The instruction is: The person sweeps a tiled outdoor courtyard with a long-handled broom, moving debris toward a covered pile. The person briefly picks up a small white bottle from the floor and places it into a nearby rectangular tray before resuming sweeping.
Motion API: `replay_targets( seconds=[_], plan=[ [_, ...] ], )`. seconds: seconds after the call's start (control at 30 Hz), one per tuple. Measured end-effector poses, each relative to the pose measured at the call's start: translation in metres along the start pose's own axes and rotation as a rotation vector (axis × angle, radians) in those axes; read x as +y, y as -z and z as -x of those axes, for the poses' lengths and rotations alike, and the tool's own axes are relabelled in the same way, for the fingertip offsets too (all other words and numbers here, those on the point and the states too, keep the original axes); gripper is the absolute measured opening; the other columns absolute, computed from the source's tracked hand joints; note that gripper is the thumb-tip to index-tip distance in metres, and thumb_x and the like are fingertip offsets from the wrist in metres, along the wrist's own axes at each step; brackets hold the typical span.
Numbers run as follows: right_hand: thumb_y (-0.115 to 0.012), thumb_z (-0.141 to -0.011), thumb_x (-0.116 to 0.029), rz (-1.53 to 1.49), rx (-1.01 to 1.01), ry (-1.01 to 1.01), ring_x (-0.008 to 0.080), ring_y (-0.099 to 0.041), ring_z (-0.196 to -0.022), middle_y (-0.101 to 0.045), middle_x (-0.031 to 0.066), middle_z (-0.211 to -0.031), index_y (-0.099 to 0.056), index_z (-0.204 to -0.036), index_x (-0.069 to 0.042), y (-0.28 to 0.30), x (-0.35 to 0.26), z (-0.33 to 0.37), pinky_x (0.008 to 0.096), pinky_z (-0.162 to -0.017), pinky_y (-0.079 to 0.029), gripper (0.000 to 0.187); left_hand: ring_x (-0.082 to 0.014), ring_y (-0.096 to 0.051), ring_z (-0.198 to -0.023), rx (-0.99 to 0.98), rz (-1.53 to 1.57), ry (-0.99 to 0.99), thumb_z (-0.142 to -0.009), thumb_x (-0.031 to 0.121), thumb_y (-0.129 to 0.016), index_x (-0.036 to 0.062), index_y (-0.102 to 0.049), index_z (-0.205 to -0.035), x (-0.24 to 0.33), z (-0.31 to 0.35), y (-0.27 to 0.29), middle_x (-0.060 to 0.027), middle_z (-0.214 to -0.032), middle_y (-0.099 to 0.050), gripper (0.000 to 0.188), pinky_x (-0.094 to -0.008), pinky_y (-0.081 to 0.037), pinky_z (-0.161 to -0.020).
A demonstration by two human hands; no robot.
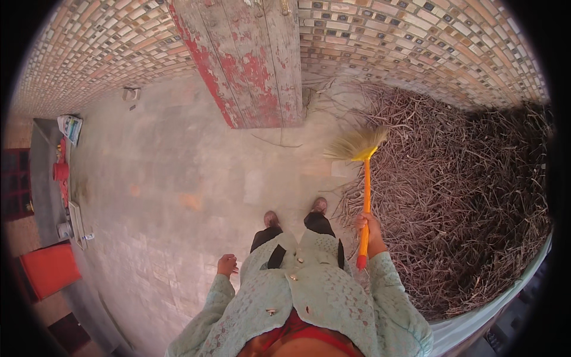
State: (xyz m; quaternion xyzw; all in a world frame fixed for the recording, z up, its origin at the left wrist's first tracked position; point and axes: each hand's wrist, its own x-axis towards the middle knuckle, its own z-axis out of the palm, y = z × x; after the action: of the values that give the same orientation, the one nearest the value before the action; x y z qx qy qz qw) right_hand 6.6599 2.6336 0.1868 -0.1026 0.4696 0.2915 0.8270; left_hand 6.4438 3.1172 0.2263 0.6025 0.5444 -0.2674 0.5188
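My right hand [371,231] is wrapped round the orange handle of a broom [366,184], near its red-tipped end. The broom points away from me, and its yellow collar and fanned straw-coloured bristles lie over the near side of a large heap of dry sticks [440,202]. Whether the bristles touch the floor or the sticks I cannot tell. At my left side my left hand [227,265] hangs with loosely bent fingers, a little apart, and nothing visible in it.
A worn wooden board [256,65] with peeling red paint stands ahead against the brick wall [410,41]. Loose twigs [276,143] lie on the concrete floor [154,178] before it. At far left are a red panel [50,271] and a ledge with small items. Pale sheeting [470,324] edges the heap.
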Motion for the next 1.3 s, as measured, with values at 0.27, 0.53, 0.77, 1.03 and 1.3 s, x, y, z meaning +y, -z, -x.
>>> replay_targets(
  seconds=[0.27,0.53,0.77,1.03,1.3],
  plan=[
    [-0.045,-0.076,0.001,0.168,-0.04,0.09,0.0055,-0.034,-0.04,-0.04,0.0016,-0.058,-0.037,-0.105,-0.018,-0.01,0.007,0.136,0.0186,-0.034,-0.03,0.035,-0.0152,-0.052,-0.046,-0.04,-0.072,-0.038,-0.075,0.014,-0.051,0.0017,-0.05,-0.1,0.038,-0.005,-0.02,-0.0092,-0.067,-0.053,0.027,-0.0294,-0.046,-0.037],
    [-0.043,-0.08,-0.003,0.031,-0.277,-0.63,0.003,-0.034,-0.038,-0.036,-0.0005,-0.059,-0.039,-0.109,-0.016,-0.045,0.059,0.111,0.0149,-0.035,-0.03,0.032,-0.0158,-0.052,-0.045,0.011,-0.023,-0.017,-0.074,0.012,-0.051,0.0017,-0.05,-0.099,0.036,0.001,-0.015,-0.01,-0.067,-0.053,0.027,-0.0309,-0.047,-0.037],
    [-0.046,-0.078,-0.005,0.482,-0.376,-0.781,0.0047,-0.035,-0.04,-0.042,0.0037,-0.061,-0.039,-0.088,-0.006,-0.107,0.15,-0.082,0.0164,-0.034,-0.029,0.013,-0.017,-0.053,-0.045,0.083,0.043,0.026,-0.073,0.012,-0.051,0.0021,-0.051,-0.097,0.001,0.014,-0.005,-0.0109,-0.066,-0.054,0.026,-0.0325,-0.048,-0.037],
    [-0.049,-0.077,-0.008,0.032,-0.163,-0.643,0.0076,-0.043,-0.043,-0.045,0.0033,-0.059,-0.042,-0.072,-0.001,-0.101,0.13,-0.142,0.0175,-0.04,-0.039,0.011,-0.017,-0.053,-0.046,0.12,0.158,0.09,-0.073,0.013,-0.052,0.0019,-0.05,-0.098,-0.045,0.029,0.015,-0.0103,-0.065,-0.053,0.027,-0.0322,-0.048,-0.037],
    [-0.047,-0.076,-0.004,-0.125,-0.038,0.07,0.0075,-0.041,-0.043,-0.043,0.0025,-0.056,-0.042,-0.07,-0.001,-0.011,-0.023,0.015,0.0184,-0.039,-0.039,0.008,-0.0167,-0.054,-0.046,0.007,0.065,0.022,-0.074,0.014,-0.052,0.0012,-0.05,-0.099,-0.029,-0.002,-0.006,-0.0102,-0.066,-0.053,0.028,-0.0312,-0.048,-0.037]
  ],
)
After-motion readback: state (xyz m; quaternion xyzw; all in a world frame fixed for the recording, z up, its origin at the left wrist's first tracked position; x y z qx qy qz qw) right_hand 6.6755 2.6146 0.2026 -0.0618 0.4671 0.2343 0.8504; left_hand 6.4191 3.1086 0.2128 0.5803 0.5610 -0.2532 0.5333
